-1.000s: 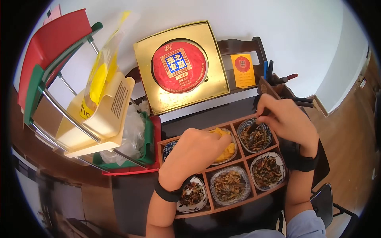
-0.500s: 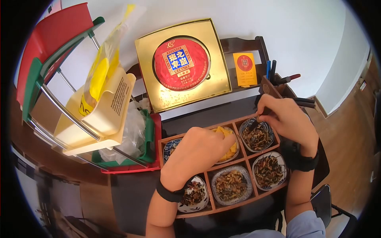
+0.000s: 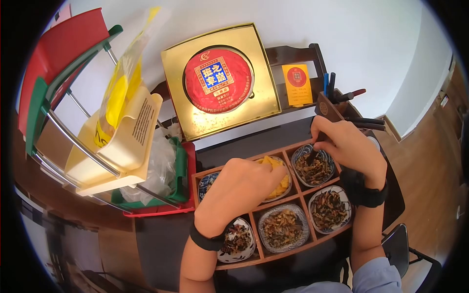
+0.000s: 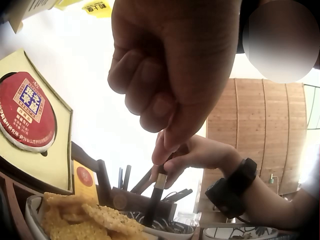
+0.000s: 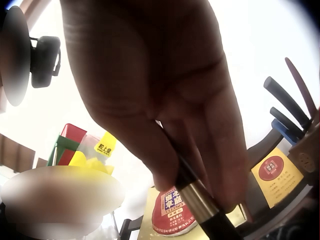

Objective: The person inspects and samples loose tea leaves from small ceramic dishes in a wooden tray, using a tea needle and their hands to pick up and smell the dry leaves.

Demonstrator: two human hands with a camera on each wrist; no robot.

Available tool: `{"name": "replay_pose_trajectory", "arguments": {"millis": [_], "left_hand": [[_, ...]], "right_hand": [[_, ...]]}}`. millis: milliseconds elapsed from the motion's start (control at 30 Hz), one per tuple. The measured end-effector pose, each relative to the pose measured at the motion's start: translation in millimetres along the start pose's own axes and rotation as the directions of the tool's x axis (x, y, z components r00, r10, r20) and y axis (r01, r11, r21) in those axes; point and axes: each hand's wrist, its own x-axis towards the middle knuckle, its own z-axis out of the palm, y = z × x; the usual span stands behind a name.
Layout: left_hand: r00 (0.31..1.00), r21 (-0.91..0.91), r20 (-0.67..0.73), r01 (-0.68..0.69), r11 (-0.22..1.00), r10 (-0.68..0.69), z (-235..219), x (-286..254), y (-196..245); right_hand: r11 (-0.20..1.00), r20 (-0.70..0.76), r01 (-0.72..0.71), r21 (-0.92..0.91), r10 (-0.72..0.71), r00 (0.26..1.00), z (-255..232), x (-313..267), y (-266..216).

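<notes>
A wooden box (image 3: 297,199) with compartments holds several patterned bowls. My right hand (image 3: 349,149) pinches a black stick with a gold band (image 5: 199,201), slanting down into the upper right bowl (image 3: 312,166) of dark dried bits; the left wrist view shows the stick (image 4: 156,197) too. My left hand (image 3: 242,188) hovers over the bowl of yellow crisps (image 3: 282,188), partly covering it. Its fingers (image 4: 142,80) are curled, thumb and forefinger meeting well above the crisps (image 4: 85,220), with nothing visible between them.
Behind the box stand a gold gift box (image 3: 171,63) with a red disc and an orange card (image 3: 297,93). Pens and dark handles rise from a wooden holder (image 3: 326,106) at the right. A rack (image 3: 83,144) with a cream bin, plastic bags and green basket stands left.
Both hands stay almost in place over their bowls. The head view shifts slightly; the stick remains in the upper right bowl.
</notes>
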Motion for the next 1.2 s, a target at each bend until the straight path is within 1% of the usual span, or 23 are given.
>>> {"name": "replay_pose_trajectory", "arguments": {"millis": [67, 100, 167, 200, 267, 300, 367, 400, 467, 500, 567, 600, 667, 700, 767, 800, 867, 900, 967, 1000, 1067, 1200], "left_hand": [[1.0, 0.009, 0.011, 0.003, 1.0, -0.003, -1, 0, 0], [1.0, 0.008, 0.01, 0.003, 1.0, -0.003, -1, 0, 0], [1.0, 0.009, 0.004, -0.001, 1.0, 0.001, 0, -1, -1], [1.0, 0.007, 0.005, 0.0, 1.0, 0.0, 1, -1, -1], [1.0, 0.007, 0.017, -0.001, 1.0, 0.001, 2, -1, -1], [1.0, 0.007, 0.018, -0.003, 1.0, 0.003, 2, -1, -1], [1.0, 0.016, 0.016, 0.0, 1.0, 0.0, 1, -1, 0], [1.0, 0.018, 0.015, -0.003, 1.0, 0.003, 1, 0, 0], [1.0, 0.014, 0.018, 0.004, 1.0, -0.004, 0, -1, 0], [1.0, 0.013, 0.018, 0.005, 1.0, -0.005, 0, -1, 0], [1.0, 0.007, 0.019, 0.004, 1.0, -0.004, 2, -1, -1], [1.0, 0.005, 0.019, 0.005, 1.0, -0.005, 2, -1, 0], [0.999, 0.014, 0.039, 0.007, 1.0, -0.007, 2, -1, 0], [0.999, 0.013, 0.039, 0.005, 1.0, -0.006, 2, -1, 0], [1.0, 0.013, 0.026, 0.005, 1.0, -0.005, 0, -1, 0], [1.0, 0.014, 0.025, 0.004, 1.0, -0.004, 0, -1, 0], [1.0, 0.004, 0.022, 0.005, 1.0, -0.005, 1, -1, -1], [1.0, 0.004, 0.021, 0.006, 1.0, -0.006, 1, -1, -1], [1.0, -0.004, 0.013, 0.002, 1.0, -0.001, 2, -2, 0], [1.0, -0.006, 0.014, 0.004, 1.0, -0.004, 2, -2, 0], [0.999, 0.006, 0.035, 0.003, 1.0, -0.003, 1, -1, 0], [0.999, 0.011, 0.032, 0.004, 1.0, -0.004, 0, -1, 0]], "right_hand": [[0.995, 0.04, 0.024, -0.098, -0.02, 0.999, -7, -2, -5], [0.995, 0.04, 0.024, -0.099, -0.02, 0.999, -11, -3, -9], [0.983, 0.002, -0.161, -0.082, 0.162, 0.987, -17, -5, -16], [0.983, 0.004, -0.163, -0.082, 0.164, 0.987, -17, -6, -15], [0.99, -0.061, -0.024, -0.138, 0.015, 0.998, -13, -6, -10], [0.99, -0.063, -0.025, -0.138, 0.016, 0.998, -10, -5, -7], [0.991, 0.004, -0.069, -0.113, 0.069, 0.998, -4, -4, -2], [0.991, 0.001, -0.068, -0.115, 0.068, 0.998, -7, -4, -4], [0.993, 0.031, 0.011, -0.118, -0.007, 0.999, -14, -6, -10], [0.993, 0.033, 0.011, -0.118, -0.007, 0.999, -16, -7, -14], [0.988, -0.061, -0.02, -0.153, 0.011, 0.998, -19, -9, -18], [0.988, -0.059, -0.021, -0.152, 0.012, 0.998, -18, -9, -17], [0.993, 0.062, -0.051, -0.107, 0.058, 0.996, -13, -9, -13], [0.993, 0.06, -0.052, -0.107, 0.059, 0.996, -10, -8, -11], [0.995, 0.071, -0.103, -0.019, 0.104, 0.992, -7, -4, -9], [0.995, 0.069, -0.102, -0.02, 0.103, 0.992, -8, -4, -10], [0.995, 0.067, -0.02, -0.102, 0.027, 0.997, -13, -6, -14], [0.995, 0.068, -0.019, -0.102, 0.026, 0.997, -16, -7, -19], [0.986, 0.019, -0.136, -0.094, 0.138, 0.99, -23, -9, -29], [0.986, 0.022, -0.136, -0.093, 0.139, 0.99, -21, -10, -27], [0.992, 0.123, -0.055, -0.113, 0.069, 0.99, -17, -11, -20], [0.993, 0.112, -0.073, -0.091, 0.082, 0.99, -11, -7, -13]]}}
